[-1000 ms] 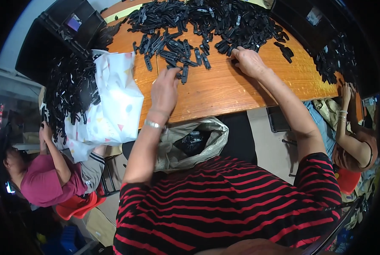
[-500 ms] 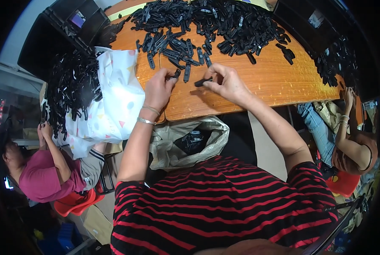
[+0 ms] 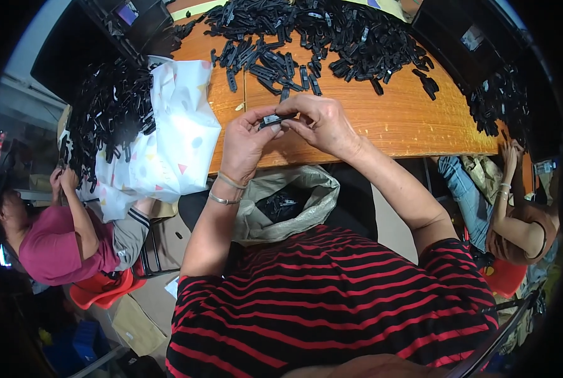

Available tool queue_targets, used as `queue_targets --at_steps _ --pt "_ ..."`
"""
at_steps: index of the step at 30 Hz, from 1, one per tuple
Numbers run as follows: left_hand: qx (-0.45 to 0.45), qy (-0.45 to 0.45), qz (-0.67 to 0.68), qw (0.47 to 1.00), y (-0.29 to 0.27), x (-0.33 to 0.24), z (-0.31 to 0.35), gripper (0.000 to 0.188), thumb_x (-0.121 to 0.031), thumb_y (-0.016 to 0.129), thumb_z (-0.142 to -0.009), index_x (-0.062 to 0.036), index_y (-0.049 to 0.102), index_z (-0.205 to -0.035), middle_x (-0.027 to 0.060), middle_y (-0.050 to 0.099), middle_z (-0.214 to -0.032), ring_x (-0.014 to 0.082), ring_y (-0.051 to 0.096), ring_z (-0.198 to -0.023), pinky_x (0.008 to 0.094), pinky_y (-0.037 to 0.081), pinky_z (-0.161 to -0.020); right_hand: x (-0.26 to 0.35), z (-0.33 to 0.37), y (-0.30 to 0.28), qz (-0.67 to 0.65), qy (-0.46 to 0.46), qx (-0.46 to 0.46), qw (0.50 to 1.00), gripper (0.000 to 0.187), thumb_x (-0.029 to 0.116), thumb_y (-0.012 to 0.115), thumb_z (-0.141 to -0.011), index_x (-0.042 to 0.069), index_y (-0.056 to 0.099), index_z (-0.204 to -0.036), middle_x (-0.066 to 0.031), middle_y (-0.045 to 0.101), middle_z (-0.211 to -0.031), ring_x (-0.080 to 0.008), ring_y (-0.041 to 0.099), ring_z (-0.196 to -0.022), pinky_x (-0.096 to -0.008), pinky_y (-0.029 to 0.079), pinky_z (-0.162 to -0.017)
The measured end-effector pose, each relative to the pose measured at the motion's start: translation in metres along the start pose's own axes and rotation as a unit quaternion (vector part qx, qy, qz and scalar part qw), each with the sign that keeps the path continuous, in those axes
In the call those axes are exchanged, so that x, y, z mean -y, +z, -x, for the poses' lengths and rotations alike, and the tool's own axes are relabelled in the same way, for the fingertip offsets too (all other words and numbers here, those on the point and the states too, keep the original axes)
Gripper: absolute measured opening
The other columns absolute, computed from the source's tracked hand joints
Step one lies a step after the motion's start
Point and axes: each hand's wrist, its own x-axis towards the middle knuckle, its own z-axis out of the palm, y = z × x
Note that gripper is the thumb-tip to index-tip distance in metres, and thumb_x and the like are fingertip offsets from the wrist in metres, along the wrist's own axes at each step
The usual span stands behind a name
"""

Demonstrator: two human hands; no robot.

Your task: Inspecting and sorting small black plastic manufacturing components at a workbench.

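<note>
My left hand point(image 3: 243, 142) and my right hand point(image 3: 327, 127) meet over the table's near edge, fingers closed. Between the fingertips is a small, narrow black plastic piece point(image 3: 271, 120) with a pale, shiny face. Both hands grip it; whether it is one piece or two pressed together I cannot tell, as fingers cover much of it. Just beyond, several similar long black plastic pieces point(image 3: 275, 67) lie loose on the wooden table point(image 3: 382, 129). Below the hands, an open woven sack point(image 3: 324, 192) holds more black pieces point(image 3: 281, 205).
A large heap of black pieces point(image 3: 357, 41) covers the table's far side. Black bins point(image 3: 477, 38) stand at the right and left corners. A white patterned plastic sheet point(image 3: 184, 132) hangs at left. Co-workers sit on the left point(image 3: 51, 242) and right point(image 3: 521, 223), hands at other heaps.
My hands were apart, each pinching a black piece; now they have come together over the near edge. The left moved right and nearer, the right moved left. The view has shifted slightly.
</note>
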Motion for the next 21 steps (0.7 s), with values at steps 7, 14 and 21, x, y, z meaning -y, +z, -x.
queue_targets --at_steps 7,14,21 --pt "-0.002 0.007 -0.034 0.999 0.009 -0.008 0.006 0.032 0.002 0.065 -0.085 0.0098 0.058 -0.115 0.0108 0.065 -0.104 0.0119 0.063 -0.090 0.0226 0.052 -0.081 -0.006 0.003 -0.002 0.034 -0.041 -0.009 0.999 0.022 -0.003 0.072 -0.075 0.003 0.064 -0.095 -0.0068 0.067 -0.091 -0.0172 0.065 -0.072 -0.0253 0.052 -0.059" --pt "-0.013 0.138 -0.201 0.970 0.009 -0.006 0.009 0.032 0.003 0.064 -0.086 0.0075 0.058 -0.117 0.0096 0.063 -0.107 0.0105 0.061 -0.094 0.0208 0.051 -0.079 -0.002 -0.003 -0.007 -0.097 0.127 0.024 0.987 0.026 0.003 0.076 -0.072 0.004 0.064 -0.094 -0.0082 0.062 -0.088 -0.0171 0.062 -0.064 -0.0294 0.051 -0.057" --pt "0.021 0.085 -0.079 0.993 0.007 -0.005 0.012 0.033 0.004 0.062 -0.086 0.0073 0.058 -0.118 0.0087 0.062 -0.109 0.0106 0.060 -0.098 0.0205 0.050 -0.084 -0.005 0.005 -0.003 0.054 -0.045 -0.026 0.997 0.023 0.007 0.073 -0.078 0.003 0.063 -0.098 -0.0099 0.062 -0.084 -0.0214 0.063 -0.070 -0.0306 0.051 -0.059"
